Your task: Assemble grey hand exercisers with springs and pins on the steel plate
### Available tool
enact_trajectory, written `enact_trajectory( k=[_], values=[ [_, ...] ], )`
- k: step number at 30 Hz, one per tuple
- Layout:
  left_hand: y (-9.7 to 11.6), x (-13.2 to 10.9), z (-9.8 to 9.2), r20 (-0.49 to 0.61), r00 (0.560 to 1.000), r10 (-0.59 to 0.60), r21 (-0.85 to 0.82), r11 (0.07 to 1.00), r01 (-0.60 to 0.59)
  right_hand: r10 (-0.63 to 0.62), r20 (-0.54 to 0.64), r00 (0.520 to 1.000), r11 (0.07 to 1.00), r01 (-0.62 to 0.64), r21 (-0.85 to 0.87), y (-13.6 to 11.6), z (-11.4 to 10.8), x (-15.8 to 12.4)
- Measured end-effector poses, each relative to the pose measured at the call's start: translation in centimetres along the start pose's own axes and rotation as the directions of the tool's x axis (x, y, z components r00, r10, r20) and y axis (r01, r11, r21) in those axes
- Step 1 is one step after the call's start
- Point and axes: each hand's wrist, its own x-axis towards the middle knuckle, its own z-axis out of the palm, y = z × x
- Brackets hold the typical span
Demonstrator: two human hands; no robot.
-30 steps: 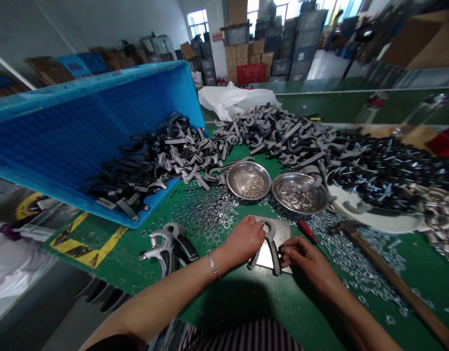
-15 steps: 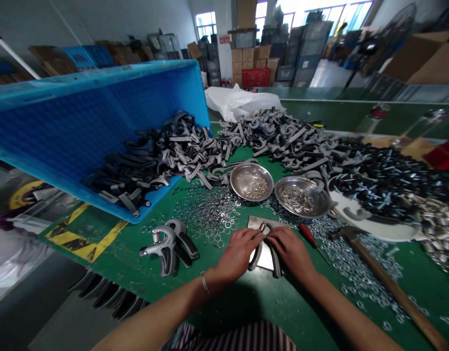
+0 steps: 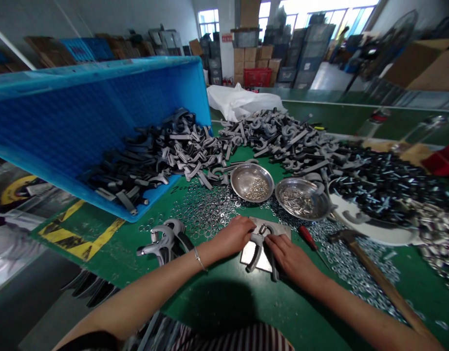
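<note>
A grey and black spring hand grip (image 3: 256,251) rests over a small metal plate (image 3: 283,229), its coil spring near the top. My right hand (image 3: 290,256) is closed on its right-hand handle. My left hand (image 3: 236,238) is closed at its upper left end, the fingertips pinching there; what lies between them is partly hidden. To the left, more hand grips (image 3: 166,239) stand on the table, partly covered by my left forearm. Beyond my hands are a metal bowl of small nuts (image 3: 239,183) and a metal bowl of pins (image 3: 321,207).
A blue crate (image 3: 111,102) on its side spills grey handle parts (image 3: 191,151). Loose rings (image 3: 206,209) cover the table beyond my left hand. A red screwdriver (image 3: 308,238) and a hammer (image 3: 378,278) lie at right, near a white tray (image 3: 385,233) with black screw-ended parts.
My left hand has slid left and slightly up from the spring to the hand grip's left end, uncovering the left handle. My right hand remains on the right-hand handle.
</note>
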Motion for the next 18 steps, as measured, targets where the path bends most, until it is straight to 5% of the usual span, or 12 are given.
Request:
enact_trajectory(
  k=[10, 18],
  values=[
    [-3.6, 8.6, -3.5, -0.102, 0.995, 0.0, 0.15, 0.989, 0.015, 0.032, 0.104, 0.994, 0.996, -0.022, -0.092, -1.1, -0.1, -1.7],
    [-6.1, 13.6, -3.1, -0.088, 0.969, -0.229, 0.238, 0.94, 0.244, 0.199, 0.039, 0.979, 0.912, -0.2, 0.358, 0.7, -1.4, -2.7]
  ],
)
